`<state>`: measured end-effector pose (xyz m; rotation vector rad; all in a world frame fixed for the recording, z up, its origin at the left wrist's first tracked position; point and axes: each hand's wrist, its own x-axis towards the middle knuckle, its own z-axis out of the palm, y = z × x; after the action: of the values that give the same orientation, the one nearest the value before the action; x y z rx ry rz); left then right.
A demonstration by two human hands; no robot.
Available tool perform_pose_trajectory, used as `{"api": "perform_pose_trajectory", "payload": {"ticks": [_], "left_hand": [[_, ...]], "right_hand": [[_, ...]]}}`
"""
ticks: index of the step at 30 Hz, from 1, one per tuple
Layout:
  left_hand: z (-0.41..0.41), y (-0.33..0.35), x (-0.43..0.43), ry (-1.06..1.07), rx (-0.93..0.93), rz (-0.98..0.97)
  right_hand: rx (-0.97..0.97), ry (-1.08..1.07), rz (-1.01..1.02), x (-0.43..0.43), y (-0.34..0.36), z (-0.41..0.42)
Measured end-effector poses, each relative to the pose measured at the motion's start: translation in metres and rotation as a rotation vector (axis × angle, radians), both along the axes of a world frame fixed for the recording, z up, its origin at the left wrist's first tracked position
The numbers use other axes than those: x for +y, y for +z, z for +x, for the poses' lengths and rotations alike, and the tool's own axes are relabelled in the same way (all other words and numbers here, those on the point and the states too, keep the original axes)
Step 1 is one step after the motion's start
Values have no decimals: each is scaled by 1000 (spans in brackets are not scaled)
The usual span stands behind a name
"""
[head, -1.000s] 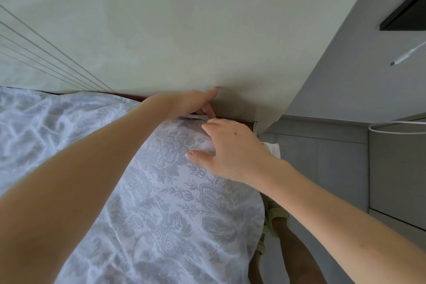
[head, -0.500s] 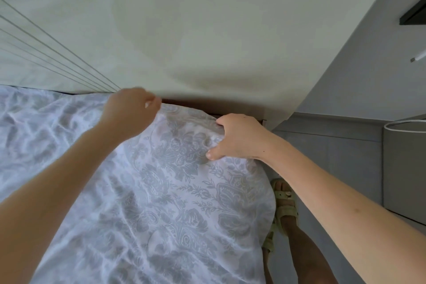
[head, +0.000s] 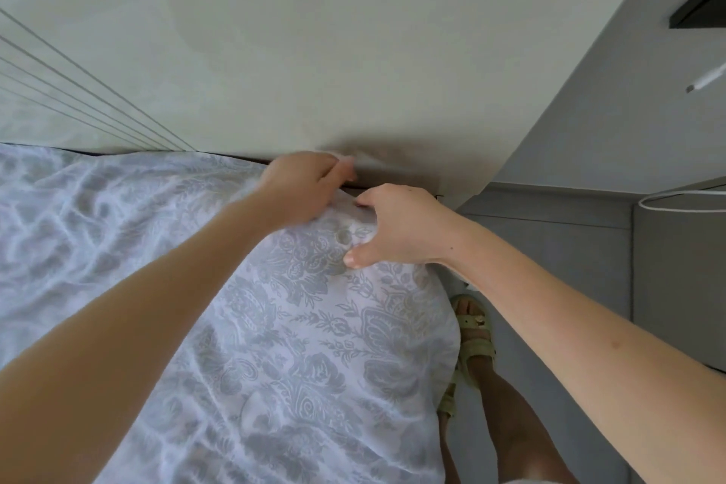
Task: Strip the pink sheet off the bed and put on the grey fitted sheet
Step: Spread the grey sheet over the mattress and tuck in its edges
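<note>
The fingers of the right hand (head: 400, 228) are curled over the top corner of the bed. The thumb is spread wide from them and pressed flat on the grey floral fitted sheet (head: 314, 346), so the hand clasps the sheet-covered corner between thumb and fingers. Just beside it, nearer the wall, the fingers of the left hand (head: 302, 185) are bent down at the sheet's far edge. Their tips are blurred, and I cannot tell whether they pinch cloth or only push at it. The two hands are close together, nearly touching. Both bare forearms reach in from the bottom of the view, the left one crossing above the bed.

The sheet covers all of the bed that shows. It is fairly smooth around the corner under the hands and rumpled into many small creases farther left. A thin dark strip of bed frame (head: 251, 160) shows between the sheet's far edge and the pale cream wall (head: 353, 31).

To the right of the bed is a grey floor (head: 550, 248). There, a foot in a pale green strapped sandal (head: 473, 330) stands beside the bed's edge. A white cable loop (head: 683, 206) lies farther right.
</note>
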<state>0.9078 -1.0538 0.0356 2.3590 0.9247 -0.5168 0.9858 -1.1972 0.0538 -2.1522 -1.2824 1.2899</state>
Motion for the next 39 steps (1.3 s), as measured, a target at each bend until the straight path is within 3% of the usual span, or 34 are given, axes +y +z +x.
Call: {"api": "perform_pose_trajectory", "payload": {"ticks": [2,5,7,10,12,14,19,22,26,28,31,34,39], "left_hand": [[3,4,-23,-3,-2,-175],[5,-3,-35,50,-7,-249],[10,-8,-38,60,-44,-251],[15,-13,-42,-3,-32,-199],[15,-13,-42,-21,-39,-186],[15,-12,-40,6,-52,-212],[12,-8,-39,-5,-97,-258],[13,-3,-37,-3,-106,-360],[13,1,-40,-105,-44,-393],[15,4,-47,-171,-18,-393],[23,4,-58,-257,47,-213],[35,4,-65,-339,130,-64],[30,11,-58,-293,133,-215]], "right_hand": [[13,-20,13,-1,-3,2],[32,-73,-12,-5,-9,3],[-178,-195,41,-20,-11,-7],[-646,-594,384,-62,-4,-35],[-615,-720,544,-89,-4,-58],[-433,-723,458,-100,-12,-75],[564,-855,304,-82,-40,-61],[969,-860,223,-75,-52,-37],[1164,-782,169,-67,-66,-12],[1349,-745,233,-71,-80,-8],[1683,-883,352,-79,-100,-9],[1665,-1083,310,-75,-113,-13],[1830,-1255,218,-34,-111,2]]}}
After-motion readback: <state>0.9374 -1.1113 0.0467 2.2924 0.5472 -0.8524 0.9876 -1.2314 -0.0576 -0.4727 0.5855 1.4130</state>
